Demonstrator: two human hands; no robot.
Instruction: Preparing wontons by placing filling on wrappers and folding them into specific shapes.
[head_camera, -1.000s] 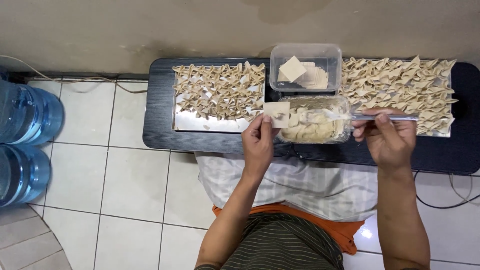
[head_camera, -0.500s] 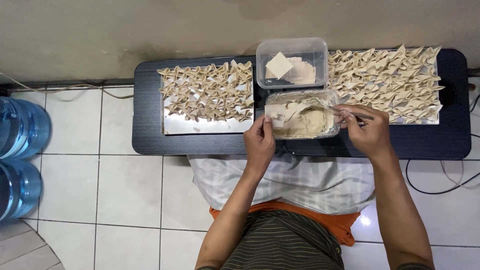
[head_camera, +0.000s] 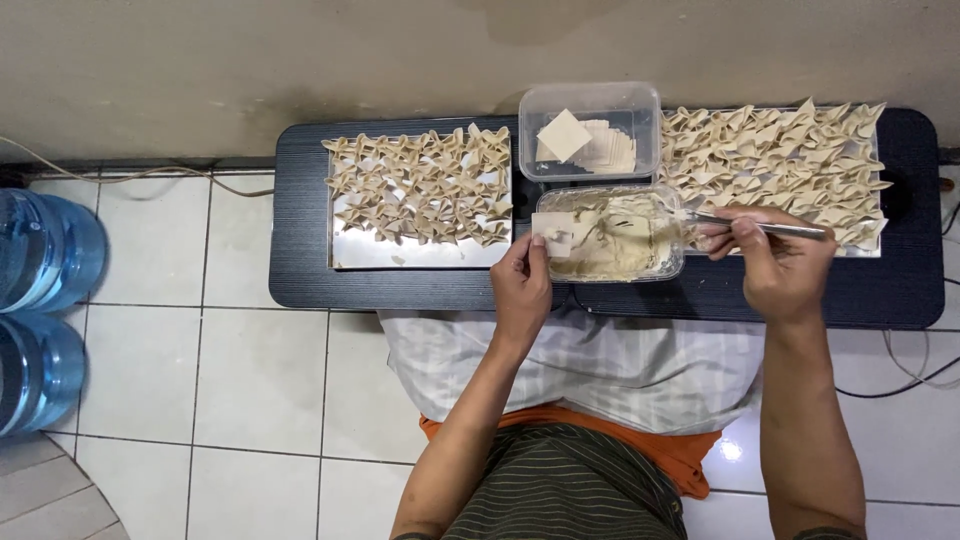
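My left hand (head_camera: 521, 285) holds a small square dough wrapper (head_camera: 554, 232) over the left edge of a clear tub of pale filling (head_camera: 612, 236). My right hand (head_camera: 775, 262) grips a metal utensil (head_camera: 765, 227) whose tip reaches into that tub from the right. Behind it stands a clear box of stacked square wrappers (head_camera: 588, 132). A metal tray (head_camera: 420, 250) on the left carries several folded dumplings, and a second tray (head_camera: 870, 248) on the right is packed with more of them.
Everything rests on a low black table (head_camera: 300, 260) against a beige wall, over a white tiled floor. Two blue water jugs (head_camera: 40, 250) stand at the far left. A cable (head_camera: 900, 380) runs along the floor at the right. A pale cloth covers my lap.
My right hand has brought the utensil from beside the tub into the filling. My left hand has kept the wrapper at the tub's left edge. The view has shifted slightly.
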